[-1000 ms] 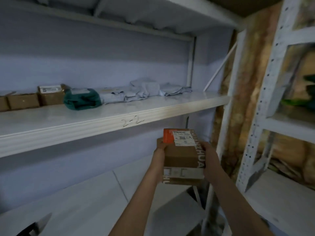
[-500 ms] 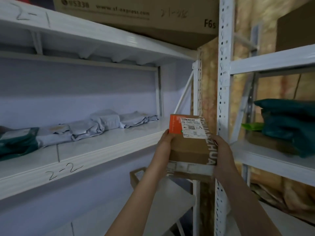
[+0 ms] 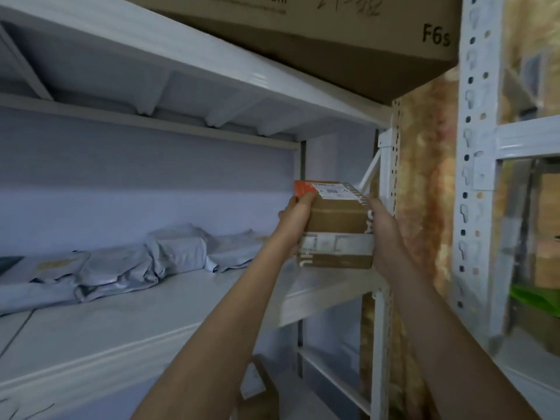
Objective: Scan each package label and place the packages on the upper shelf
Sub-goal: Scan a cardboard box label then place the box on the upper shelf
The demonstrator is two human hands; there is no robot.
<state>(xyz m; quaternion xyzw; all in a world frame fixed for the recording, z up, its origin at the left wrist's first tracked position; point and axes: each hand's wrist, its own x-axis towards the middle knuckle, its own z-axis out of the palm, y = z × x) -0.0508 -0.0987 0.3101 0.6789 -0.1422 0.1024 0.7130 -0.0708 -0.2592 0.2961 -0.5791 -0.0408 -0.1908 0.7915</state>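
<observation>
Cardboard package (image 3: 336, 219) sits gripped between my left hand (image 3: 295, 219) and right hand (image 3: 383, 228), over the shelf's (image 3: 181, 301) right end, near grey mailer bags (image 3: 145, 262).

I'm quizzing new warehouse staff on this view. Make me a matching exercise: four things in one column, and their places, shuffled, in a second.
Things:
1. small box
2. grey bags
3. large carton
4. green bag

Places:
A. on the top shelf
B. in the rack at far right
C. between both hands
D. along the back of the middle shelf

Pairs: 1-C, 2-D, 3-A, 4-B
</observation>
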